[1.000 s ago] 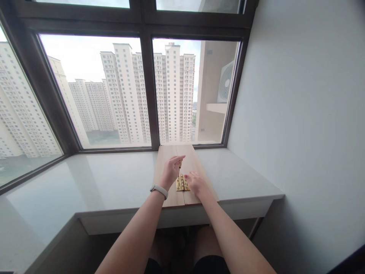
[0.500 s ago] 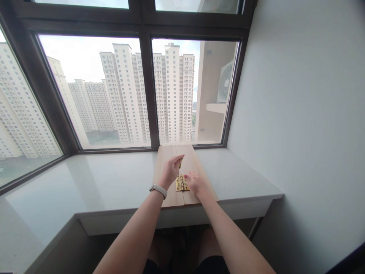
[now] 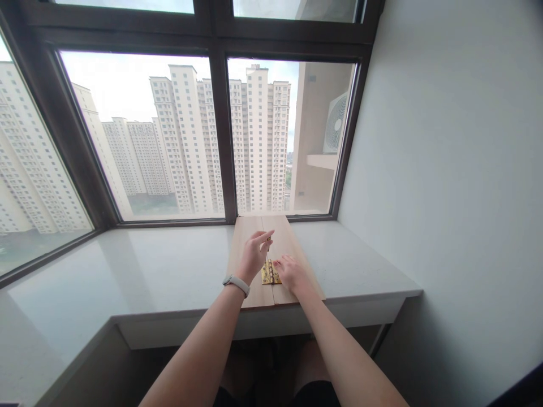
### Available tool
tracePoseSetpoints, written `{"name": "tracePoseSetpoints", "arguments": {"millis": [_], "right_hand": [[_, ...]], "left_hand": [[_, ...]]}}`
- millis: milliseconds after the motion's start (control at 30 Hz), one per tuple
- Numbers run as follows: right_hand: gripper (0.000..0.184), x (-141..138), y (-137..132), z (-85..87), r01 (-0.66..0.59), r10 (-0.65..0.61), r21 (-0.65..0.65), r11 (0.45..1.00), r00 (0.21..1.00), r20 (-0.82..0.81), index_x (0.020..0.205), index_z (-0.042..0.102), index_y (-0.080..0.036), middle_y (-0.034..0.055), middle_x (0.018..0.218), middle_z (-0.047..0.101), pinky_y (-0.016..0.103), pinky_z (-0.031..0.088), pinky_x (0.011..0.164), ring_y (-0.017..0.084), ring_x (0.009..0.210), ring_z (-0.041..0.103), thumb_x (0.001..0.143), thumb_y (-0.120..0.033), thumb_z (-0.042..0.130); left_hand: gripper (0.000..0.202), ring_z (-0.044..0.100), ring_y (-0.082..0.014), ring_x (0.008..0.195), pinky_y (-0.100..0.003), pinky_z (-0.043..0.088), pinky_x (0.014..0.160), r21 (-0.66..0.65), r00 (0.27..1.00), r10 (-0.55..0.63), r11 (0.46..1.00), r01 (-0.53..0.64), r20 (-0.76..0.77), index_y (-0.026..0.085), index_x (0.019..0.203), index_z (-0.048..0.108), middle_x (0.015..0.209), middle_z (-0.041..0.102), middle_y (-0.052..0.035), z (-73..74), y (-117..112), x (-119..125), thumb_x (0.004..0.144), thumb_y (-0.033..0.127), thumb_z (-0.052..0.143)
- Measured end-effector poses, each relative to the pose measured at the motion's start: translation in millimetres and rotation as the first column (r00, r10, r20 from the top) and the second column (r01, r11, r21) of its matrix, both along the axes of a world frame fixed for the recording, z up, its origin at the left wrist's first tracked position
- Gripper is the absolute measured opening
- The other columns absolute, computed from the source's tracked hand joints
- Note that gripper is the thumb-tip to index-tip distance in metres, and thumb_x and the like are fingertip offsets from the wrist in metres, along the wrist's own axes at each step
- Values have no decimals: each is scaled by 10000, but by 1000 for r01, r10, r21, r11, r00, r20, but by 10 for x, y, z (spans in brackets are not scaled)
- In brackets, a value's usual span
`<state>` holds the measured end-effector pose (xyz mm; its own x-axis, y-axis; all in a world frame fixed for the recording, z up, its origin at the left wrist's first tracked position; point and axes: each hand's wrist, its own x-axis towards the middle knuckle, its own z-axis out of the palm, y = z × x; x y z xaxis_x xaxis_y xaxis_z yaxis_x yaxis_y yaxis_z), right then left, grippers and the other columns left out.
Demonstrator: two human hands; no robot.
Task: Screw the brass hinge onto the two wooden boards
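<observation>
Two light wooden boards (image 3: 250, 294) lie side by side on the white sill, with a brass hinge (image 3: 268, 275) across their seam. My left hand (image 3: 253, 255), a pale band on its wrist, is closed on a small screwdriver (image 3: 268, 244) that stands upright over the hinge. My right hand (image 3: 292, 273) lies flat on the right board, fingers spread, its fingertips touching the hinge's right leaf and covering part of it.
The white stone sill (image 3: 161, 265) runs left and right below dark-framed windows (image 3: 218, 130). A white wall (image 3: 445, 169) closes the right side. The sill's front edge drops off above my knees (image 3: 271, 373).
My left hand has turned slightly on the screwdriver, fingers shifting round its handle. My right hand has stayed on the hinge.
</observation>
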<state>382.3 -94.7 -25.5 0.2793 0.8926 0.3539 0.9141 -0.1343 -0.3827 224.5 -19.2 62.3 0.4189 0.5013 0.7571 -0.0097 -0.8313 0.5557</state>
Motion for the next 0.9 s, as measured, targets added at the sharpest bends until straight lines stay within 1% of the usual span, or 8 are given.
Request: {"name": "tracePoseSetpoints", "arguments": {"millis": [67,133,200,367,500,667,800,900], "right_hand": [[581,-10,-5,10,-5,5,10,1000,1000,7,1244,684,-225,83,1435,589,349,306,1164,226,1380,469,1039,-565,260],[568,-18,-7,16,0,0,9,1000,1000,10,1232,688,-227,82,1416,604,343,310,1159,223,1369,478,1041,-557,267],[566,-20,-9,18,6,-6,4,1000,1000,9,1232,690,-228,86,1400,614,344,311,1158,226,1364,482,1041,-555,270],[587,-5,-21,15,0,0,11,1000,1000,7,1244,688,-227,88,1412,605,346,311,1152,232,1364,482,1038,-567,256],[598,10,-22,8,-12,12,13,1000,1000,6,1267,677,-216,97,1447,576,351,297,1156,239,1378,468,1037,-568,251],[583,15,-5,-8,-4,4,-8,1000,1000,-2,1285,671,-224,88,1468,559,359,269,1173,239,1406,435,1040,-552,256],[582,12,-1,-15,-4,4,-2,1000,1000,-1,1282,673,-228,88,1470,558,354,264,1176,234,1406,436,1039,-560,262],[571,11,-6,-13,-10,10,8,1000,1000,4,1284,670,-238,84,1460,568,349,275,1168,231,1397,446,1040,-558,266]], "left_hand": [[370,681,-163,892,-328,570,865,9,1000,-25,1000,25,-16,242,1361,621,1240,674,-92,-20,7,13,1016,266,488],[388,684,-178,956,-343,564,906,1,999,-35,999,36,-23,217,1381,601,1333,644,-103,-40,17,28,1025,257,453],[388,686,-187,983,-352,563,918,-12,999,-38,999,38,-23,206,1374,605,1323,657,-99,-52,24,40,1025,248,442],[336,689,-193,985,-346,574,897,-26,1000,-14,1000,14,0,215,1278,664,1160,723,-83,-43,-1,49,1012,229,458],[290,694,-183,928,-335,587,864,-30,1000,22,999,-21,19,220,1197,702,1064,730,-72,-19,-28,41,992,212,497],[249,687,-152,827,-295,599,772,-22,999,31,999,-31,15,244,1176,717,1022,700,-49,-3,-41,28,968,259,581],[318,689,-162,867,-318,586,826,28,999,31,999,-31,-12,247,1291,661,1070,706,-61,-9,-59,21,1006,269,523],[372,680,-200,1051,-356,561,938,42,1000,29,999,-28,-11,229,1375,598,1245,683,-92,-23,-70,24,1037,267,447]]}}
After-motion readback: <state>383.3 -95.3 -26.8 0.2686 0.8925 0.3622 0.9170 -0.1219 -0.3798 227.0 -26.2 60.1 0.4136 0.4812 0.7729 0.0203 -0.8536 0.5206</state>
